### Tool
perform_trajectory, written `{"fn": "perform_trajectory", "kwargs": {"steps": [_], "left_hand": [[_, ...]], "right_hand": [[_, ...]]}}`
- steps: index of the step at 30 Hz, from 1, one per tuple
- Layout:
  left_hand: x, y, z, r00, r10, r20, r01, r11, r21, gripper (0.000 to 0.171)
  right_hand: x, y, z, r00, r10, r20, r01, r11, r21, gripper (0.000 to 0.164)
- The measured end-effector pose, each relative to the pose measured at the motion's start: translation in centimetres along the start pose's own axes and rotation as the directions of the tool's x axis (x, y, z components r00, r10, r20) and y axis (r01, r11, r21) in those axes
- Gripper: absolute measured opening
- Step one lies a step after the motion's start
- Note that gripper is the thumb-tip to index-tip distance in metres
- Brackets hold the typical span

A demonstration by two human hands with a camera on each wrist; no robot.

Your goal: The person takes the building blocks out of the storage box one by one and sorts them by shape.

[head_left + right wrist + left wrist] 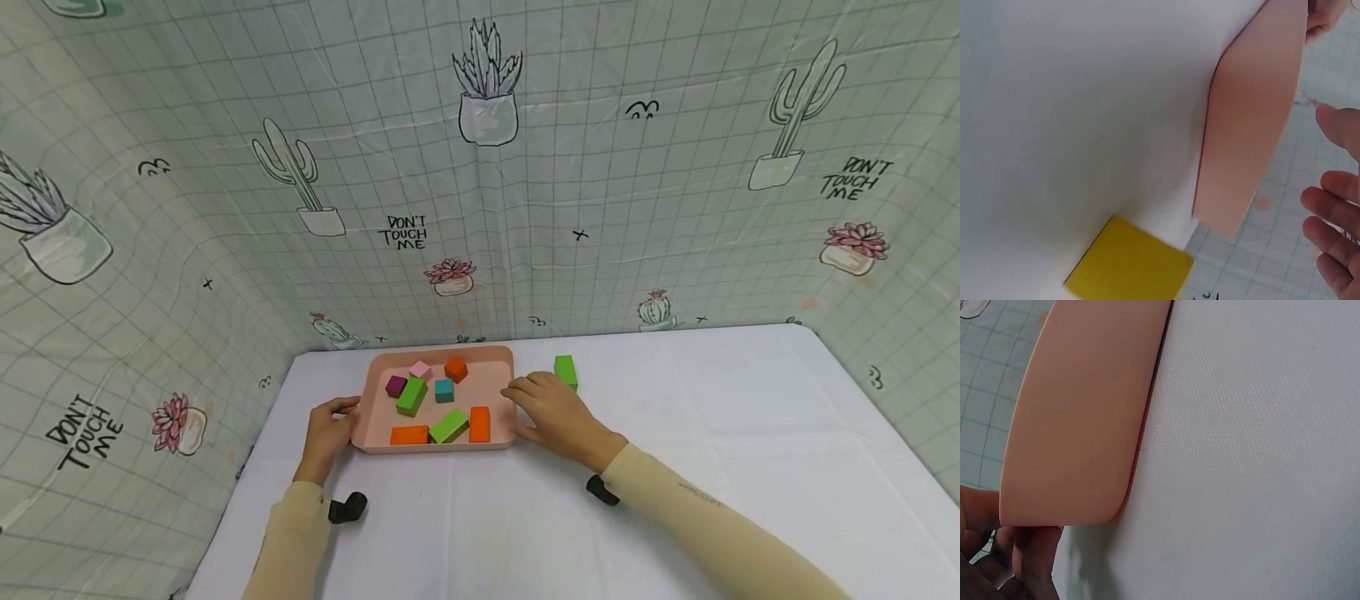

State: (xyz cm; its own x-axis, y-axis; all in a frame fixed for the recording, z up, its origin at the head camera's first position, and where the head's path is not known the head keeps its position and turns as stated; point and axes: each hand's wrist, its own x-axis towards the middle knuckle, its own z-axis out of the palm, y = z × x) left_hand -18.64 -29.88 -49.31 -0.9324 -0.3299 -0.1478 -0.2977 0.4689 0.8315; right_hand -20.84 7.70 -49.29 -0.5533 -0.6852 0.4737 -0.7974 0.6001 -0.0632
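A pink tray holds several coloured blocks: green blocks, orange blocks, a teal cube, a purple cube and a light pink cube. My left hand pinches the tray's left end, with fingers at the rim and outer wall in the left wrist view. Beside the right end my right hand hovers with loosely extended fingers, which stand apart from the wall in the right wrist view. A yellow block lies on the table near it, mostly hidden by that hand in the head view.
Just behind my right hand, a green block rests on the white table. Printed grid cloth stands behind and beside the table. Black devices sit at both wrists.
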Motion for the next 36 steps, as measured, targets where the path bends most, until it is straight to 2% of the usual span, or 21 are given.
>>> {"fn": "perform_trajectory", "kwargs": {"steps": [12, 20, 28, 32, 36], "left_hand": [[0.1, 0.0, 0.2, 1.0, -0.008, -0.008, 0.008, 1.0, 0.001, 0.034], [-0.1, 0.1, 0.2, 1.0, 0.006, -0.006, -0.006, 1.0, -0.002, 0.033], [-0.2, 0.2, 0.2, 1.0, 0.011, -0.01, -0.011, 1.0, 0.001, 0.033], [-0.3, 0.1, 0.2, 1.0, 0.017, -0.014, -0.017, 1.0, -0.003, 0.033], [-0.4, 0.0, 0.1, 1.0, 0.019, -0.021, -0.019, 1.0, -0.003, 0.033]], "right_hand": [[2.5, -0.4, 2.4, 0.995, -0.062, 0.074, 0.064, 0.998, -0.026, 0.057], [3.2, -0.3, 2.9, 0.982, -0.059, 0.181, 0.058, 0.998, 0.011, 0.057], [3.7, -0.1, 3.0, 0.969, -0.076, 0.237, 0.073, 0.997, 0.023, 0.059], [3.9, 0.0, 3.1, 0.96, -0.073, 0.269, 0.067, 0.997, 0.033, 0.055], [4.0, 0.0, 3.3, 0.961, -0.092, 0.262, 0.083, 0.996, 0.045, 0.042]]}}
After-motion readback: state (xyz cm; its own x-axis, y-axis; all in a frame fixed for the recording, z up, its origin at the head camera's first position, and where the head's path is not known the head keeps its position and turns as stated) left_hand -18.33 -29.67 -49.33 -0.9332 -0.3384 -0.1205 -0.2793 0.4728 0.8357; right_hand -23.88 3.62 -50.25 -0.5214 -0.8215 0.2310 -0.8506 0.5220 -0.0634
